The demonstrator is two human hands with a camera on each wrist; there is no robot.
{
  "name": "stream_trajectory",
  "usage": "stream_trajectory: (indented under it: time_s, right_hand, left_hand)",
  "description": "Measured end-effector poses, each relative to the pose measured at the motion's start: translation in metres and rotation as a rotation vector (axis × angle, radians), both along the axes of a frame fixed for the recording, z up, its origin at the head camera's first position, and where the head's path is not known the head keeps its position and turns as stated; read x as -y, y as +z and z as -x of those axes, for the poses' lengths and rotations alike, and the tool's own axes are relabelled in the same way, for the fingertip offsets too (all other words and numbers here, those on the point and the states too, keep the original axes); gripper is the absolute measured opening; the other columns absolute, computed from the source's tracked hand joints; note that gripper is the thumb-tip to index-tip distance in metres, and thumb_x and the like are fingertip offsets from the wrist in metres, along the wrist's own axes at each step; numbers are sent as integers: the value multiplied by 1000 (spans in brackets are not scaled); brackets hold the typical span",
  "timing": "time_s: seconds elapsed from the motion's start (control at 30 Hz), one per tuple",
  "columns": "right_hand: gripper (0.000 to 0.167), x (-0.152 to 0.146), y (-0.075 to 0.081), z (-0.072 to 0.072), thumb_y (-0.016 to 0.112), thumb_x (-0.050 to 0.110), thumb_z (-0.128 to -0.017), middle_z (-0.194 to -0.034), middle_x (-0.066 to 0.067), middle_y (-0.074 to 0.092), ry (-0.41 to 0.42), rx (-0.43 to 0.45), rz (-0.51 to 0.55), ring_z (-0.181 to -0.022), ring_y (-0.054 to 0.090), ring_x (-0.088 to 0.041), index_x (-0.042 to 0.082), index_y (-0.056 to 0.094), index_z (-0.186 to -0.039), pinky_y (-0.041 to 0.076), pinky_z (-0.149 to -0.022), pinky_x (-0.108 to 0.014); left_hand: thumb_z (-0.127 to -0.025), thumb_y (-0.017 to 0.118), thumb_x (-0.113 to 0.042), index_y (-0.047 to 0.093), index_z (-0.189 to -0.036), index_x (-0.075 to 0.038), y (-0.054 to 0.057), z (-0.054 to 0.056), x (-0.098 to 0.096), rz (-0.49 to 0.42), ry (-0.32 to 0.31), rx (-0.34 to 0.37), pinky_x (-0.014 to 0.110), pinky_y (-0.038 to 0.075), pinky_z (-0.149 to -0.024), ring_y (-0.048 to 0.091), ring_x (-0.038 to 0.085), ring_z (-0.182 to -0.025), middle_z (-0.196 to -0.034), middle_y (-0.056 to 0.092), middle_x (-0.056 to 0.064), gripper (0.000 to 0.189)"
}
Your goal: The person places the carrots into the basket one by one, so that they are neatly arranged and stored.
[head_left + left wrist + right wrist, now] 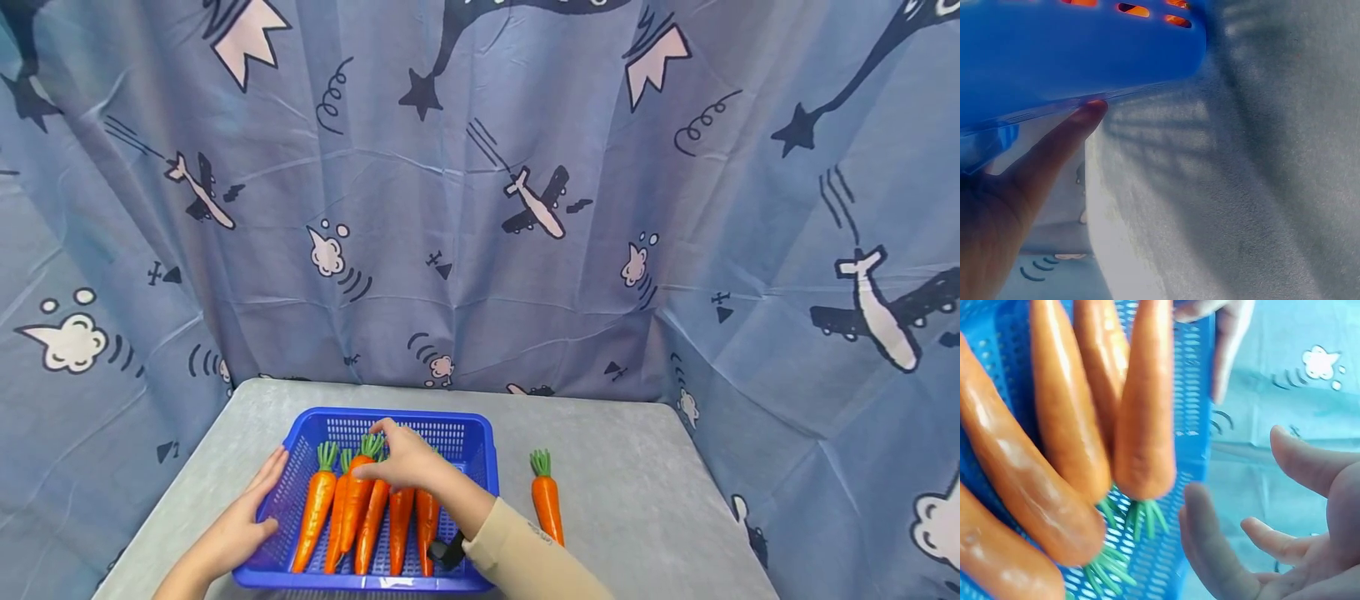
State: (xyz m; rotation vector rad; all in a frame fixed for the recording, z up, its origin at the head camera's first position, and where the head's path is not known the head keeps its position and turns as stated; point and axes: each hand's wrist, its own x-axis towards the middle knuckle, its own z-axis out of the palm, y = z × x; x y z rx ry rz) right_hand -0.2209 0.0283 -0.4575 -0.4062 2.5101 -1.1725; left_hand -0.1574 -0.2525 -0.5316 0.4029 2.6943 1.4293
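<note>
A blue plastic basket [405, 414] with slotted walls holds several orange carrots [315, 508], their green tops pointing toward the far side. My left hand [243, 521] rests along the basket's left side with straight fingers. In the left wrist view its thumb [1063, 144] touches the lower edge of the basket wall. Over the carrots reaches my right hand [405, 458], thumb and forefinger spread near the green tops of one carrot [354, 504] that lies on top of the others. Seen from the right wrist, the right hand [1304, 565] has its fingers apart with nothing between them.
One more carrot [547, 504] lies on the grey table [637, 483] to the right of the basket, its tip hidden by my right sleeve [525, 554]. A blue patterned curtain [450, 275] surrounds the table at the back and sides.
</note>
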Motion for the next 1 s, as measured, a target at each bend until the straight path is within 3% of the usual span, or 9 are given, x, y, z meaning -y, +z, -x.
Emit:
stream_trajectory:
  time_s: [0.03, 0.17, 0.27, 0.33, 0.4, 0.47, 0.53, 0.87, 1.0]
  right_hand:
    - [65, -3, 3, 0, 81, 37, -83, -134, -16, 58, -2, -15, -4, -82, 69, -27, 19, 52, -139, 60, -71, -41]
    - [68, -19, 12, 2, 79, 40, -84, -136, -16, 59, -27, -55, 6, -110, 64, -28, 20, 50, -142, 57, -89, -47]
    - [71, -33, 17, 3, 79, 38, -86, -140, -19, 57, -53, -54, 65, -110, 67, -30, 19, 46, -146, 58, -86, -48]
    - [72, -44, 19, 3, 79, 38, -86, -139, -19, 57, -67, -63, 103, -108, 68, -30, 19, 45, -146, 59, -83, -46]
    - [71, -56, 22, 3, 79, 37, -86, -138, -20, 57, -74, -89, 136, -111, 67, -32, 19, 45, -146, 59, -82, -47]
    - [71, -69, 23, 2, 78, 37, -87, -138, -20, 58, -91, -121, 161, -114, 66, -35, 18, 45, -146, 59, -83, -48]
    - [70, -83, 24, 1, 77, 36, -88, -138, -22, 57, -111, -141, 186, -117, 64, -39, 17, 44, -146, 58, -86, -51]
    - [71, -134, 10, -3, 75, 36, -88, -142, -23, 54, -293, -175, 212, -124, 58, -44, 12, 45, -147, 53, -94, -57]
    - [69, -146, 3, -5, 76, 35, -87, -143, -21, 54, -370, -181, 208, -127, 57, -42, 15, 47, -146, 53, -96, -57]
  left_hand:
    - [-79, 57, 11, 19, -161, -5, 0, 0, 0, 2, 0, 0, -6, 5, -95, -2, 13, -154, -169, 3, 21, 92]
    - [-79, 58, 11, 19, -161, -5, 3, 1, -1, 16, -1, 28, -5, 5, -93, 3, 49, -152, -169, 2, 20, 92]
    - [-79, 58, 11, 19, -161, -4, 2, 2, -1, 13, -6, 28, -5, 5, -93, 4, 53, -150, -169, 2, 20, 93]
    - [-79, 58, 11, 19, -161, -5, 1, 1, -1, 8, -8, 21, -5, 6, -94, 2, 39, -154, -169, 2, 20, 92]
    - [-79, 57, 11, 19, -161, -5, 0, 0, 0, 1, -8, 7, -6, 6, -94, 0, 14, -154, -169, 3, 21, 92]
    - [-79, 57, 11, 20, -161, -4, -1, 0, 0, -3, -10, -23, -6, 7, -95, -1, -9, -145, -169, 4, 22, 91]
    - [-79, 57, 11, 21, -161, -3, -2, -1, -1, -6, -15, -43, -6, 7, -95, -1, -24, -134, -168, 5, 23, 91]
    - [-73, 57, 14, 24, -157, 5, -5, 0, -2, -11, -49, -195, -6, 9, -99, 2, -28, -134, -163, 12, 34, 91]
    - [-73, 57, 14, 24, -157, 4, -6, 0, -2, -15, -42, -188, -6, 9, -99, 2, -29, -133, -163, 12, 33, 91]
